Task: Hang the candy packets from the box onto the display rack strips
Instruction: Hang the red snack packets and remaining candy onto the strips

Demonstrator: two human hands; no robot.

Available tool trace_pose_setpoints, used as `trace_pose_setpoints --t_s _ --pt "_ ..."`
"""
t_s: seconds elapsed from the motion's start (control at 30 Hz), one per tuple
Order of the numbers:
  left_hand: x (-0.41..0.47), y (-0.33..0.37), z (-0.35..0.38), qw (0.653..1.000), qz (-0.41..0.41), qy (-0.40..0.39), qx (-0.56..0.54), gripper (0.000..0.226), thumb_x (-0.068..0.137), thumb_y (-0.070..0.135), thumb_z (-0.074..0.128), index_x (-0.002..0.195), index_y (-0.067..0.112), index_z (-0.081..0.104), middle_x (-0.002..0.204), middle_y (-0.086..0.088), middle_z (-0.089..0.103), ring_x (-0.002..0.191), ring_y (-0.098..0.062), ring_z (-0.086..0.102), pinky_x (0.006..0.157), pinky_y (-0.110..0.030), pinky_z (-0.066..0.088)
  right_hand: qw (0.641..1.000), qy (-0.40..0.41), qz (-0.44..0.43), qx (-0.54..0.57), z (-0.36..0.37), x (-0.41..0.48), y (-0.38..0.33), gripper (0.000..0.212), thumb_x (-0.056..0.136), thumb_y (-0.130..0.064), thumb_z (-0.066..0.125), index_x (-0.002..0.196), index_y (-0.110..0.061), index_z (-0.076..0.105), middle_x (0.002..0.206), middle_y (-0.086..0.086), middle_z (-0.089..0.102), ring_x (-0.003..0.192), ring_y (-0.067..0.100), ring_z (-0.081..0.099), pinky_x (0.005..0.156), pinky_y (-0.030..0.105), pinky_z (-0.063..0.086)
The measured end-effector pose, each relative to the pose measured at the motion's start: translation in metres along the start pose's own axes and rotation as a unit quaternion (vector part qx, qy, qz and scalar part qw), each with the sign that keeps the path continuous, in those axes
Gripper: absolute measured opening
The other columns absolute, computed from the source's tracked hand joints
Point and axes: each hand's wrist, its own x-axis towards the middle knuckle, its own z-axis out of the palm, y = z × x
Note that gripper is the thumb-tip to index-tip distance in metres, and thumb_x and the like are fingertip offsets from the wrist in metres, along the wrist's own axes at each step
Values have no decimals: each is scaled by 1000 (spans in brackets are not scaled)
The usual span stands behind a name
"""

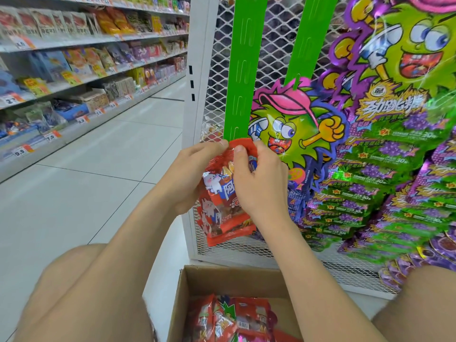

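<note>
Red packet [218, 191] pinched by left hand [187, 174], right hand [259, 183], perhaps touching green strip [239, 70]

L hand [187, 174] & R hand [259, 186] were bare w/ short plain nails, forearms [118, 240] unsleeved, L knee [74, 270] & R knee [419, 294] bare too.

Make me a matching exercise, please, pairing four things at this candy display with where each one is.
Things:
1. red packet
2. cardboard box
3. left green strip
4. purple packets

Places:
a. on the floor, holding more packets
b. pinched by the left hand and right hand
c. hanging in a stack at the far right
d. against the mesh, slots empty

Pairs: 1-b; 2-a; 3-d; 4-c.
</note>
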Motion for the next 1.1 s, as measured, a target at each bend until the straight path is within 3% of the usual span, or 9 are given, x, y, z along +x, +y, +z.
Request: trace_pose_setpoints --t_s 0.13,0.2,0.4,0.67,0.73,0.8,0.9,1.0,1.1 --pt "1 -5 1 1000 23 1 7 43 102 29 68 119 -10 65 111 -28 74 90 -31 75 80 -41 65 999 29 23 -8 6 0 4 36 100 -53 45 89 -25 64 78 -6 69 82 29 63 86 53 50" --pt "2 -6 2 1000 26 2 8 43 102 28 68 117 -12 62 105 -24 74 88 -31 74 82 -44 64 999 38 31 -9 7 -2 7 39 100 -56 42 86 -26 62 77 -6 68 81 29 63 85 53 49" --pt "5 -8 5 999 31 6 8 23 105 27 65 100 8 76 101 -17 76 90 -30 74 84 -45 64 995 55 80 9 11 -3 1 44 98 -59 43 85 -24 66 79 -5 70 84 28 64 87 54 50" --pt "1 -8 10 1000 4 -7 -5 25 107 27 59 103 9 76 95 -13 79 80 -24 77 69 -34 65 987 33 149 55 8 -5 1 40 100 -46 56 68 -23 58 68 -9 63 76 24 60 86 50 52" --pt "2 -7 10 1000 -9 -1 -23 26 107 28 59 106 7 75 100 -16 79 83 -27 77 77 -39 66 984 23 165 54 7 -8 4 42 101 -43 58 64 -25 55 63 -10 58 71 22 55 84 48 52" --pt "2 -6 9 1000 -11 6 -25 30 106 29 60 114 5 75 113 -22 78 97 -33 76 95 -48 62 982 14 182 49 8 -14 7 41 98 -48 56 66 -23 57 66 -8 62 75 26 58 86 50 52" --pt "0 -6 8 999 7 6 35 34 107 34 59 112 5 76 113 -21 78 108 -39 75 102 -52 58 984 22 166 56 12 -22 11 41 96 -53 50 76 -19 62 75 -4 68 79 30 61 85 52 52" --pt "-2 -4 7 997 16 -1 75 37 109 38 55 93 14 79 100 -18 80 92 -33 79 92 -46 63 989 36 119 74 12 -22 13 42 101 -51 51 83 -16 64 73 -4 65 72 22 59 75 41 52" --pt "-4 -2 8 994 25 -2 109 37 108 42 55 97 13 76 98 -14 81 92 -30 80 95 -48 62 991 49 90 81 11 -19 13 35 104 -42 55 78 -20 61 68 -10 60 64 12 53 68 37 46"
